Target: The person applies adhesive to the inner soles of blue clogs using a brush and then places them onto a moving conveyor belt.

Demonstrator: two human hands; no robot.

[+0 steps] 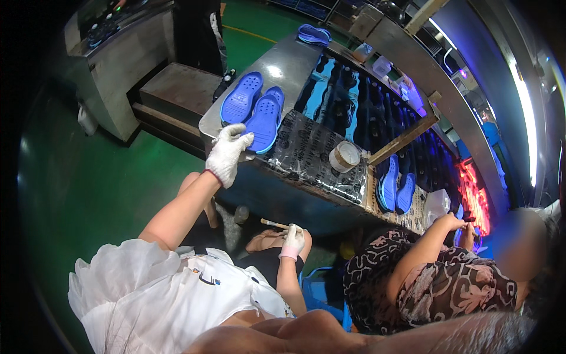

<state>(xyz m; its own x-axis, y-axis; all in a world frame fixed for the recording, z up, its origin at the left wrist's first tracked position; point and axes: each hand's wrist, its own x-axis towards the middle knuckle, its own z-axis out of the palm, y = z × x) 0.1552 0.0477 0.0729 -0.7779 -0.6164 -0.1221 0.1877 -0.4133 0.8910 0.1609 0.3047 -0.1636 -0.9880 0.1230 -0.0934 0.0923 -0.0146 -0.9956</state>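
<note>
My left hand (227, 154), in a white glove, grips the heel end of a blue shoe sole (263, 124) at the near corner of the metal table. The thumb lies over its edge. The sole has a dotted front part and a light blue rim. Beside it lie another blue sole (240, 97) and a third, partly covered. Low over my lap, my gloved right hand (293, 241) is closed on a thin brush (272, 223) with a pale wooden handle. The brush points left, away from the table.
A round white tub (344, 157) stands on the black plastic covering. Blue soles (386, 186) stand farther right, and more lie at the table's far end (314, 35). A co-worker (436, 271) sits close on my right, hands raised. A conveyor belt (377, 106) runs behind a wooden bar (407, 138).
</note>
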